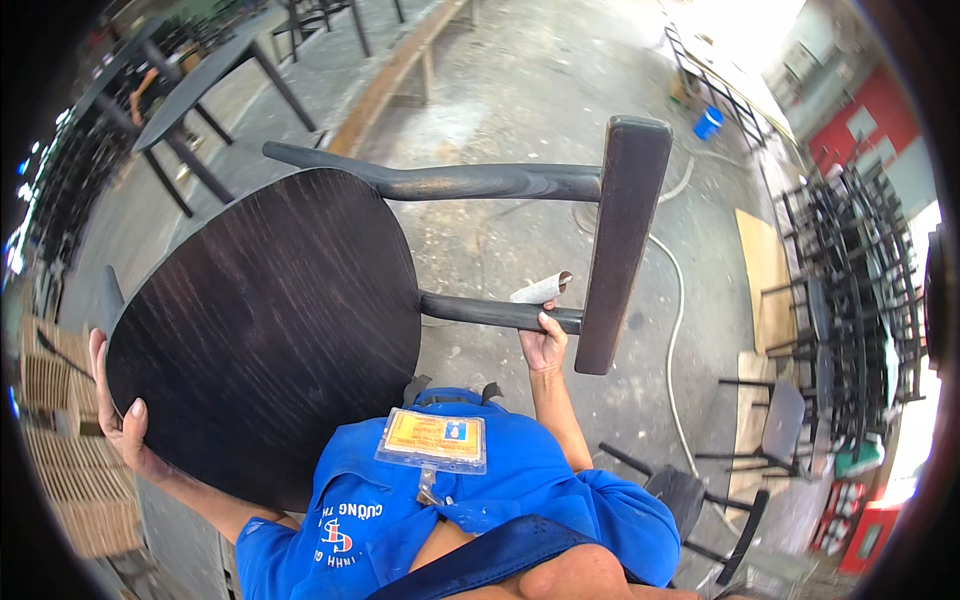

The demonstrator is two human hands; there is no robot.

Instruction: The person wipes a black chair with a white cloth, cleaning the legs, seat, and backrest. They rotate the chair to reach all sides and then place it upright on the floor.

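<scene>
Left hand point(118, 415) grips the dark chair point(270, 320) seat's edge; right hand point(544, 345) clasps its rail.

A dark-stained wooden chair point(300, 320) lies tipped sideways, round seat facing up, backrest pointing right.

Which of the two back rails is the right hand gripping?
The lower rail, nearest the person's chest; the right hand wraps it. The upper rail is untouched.
</scene>
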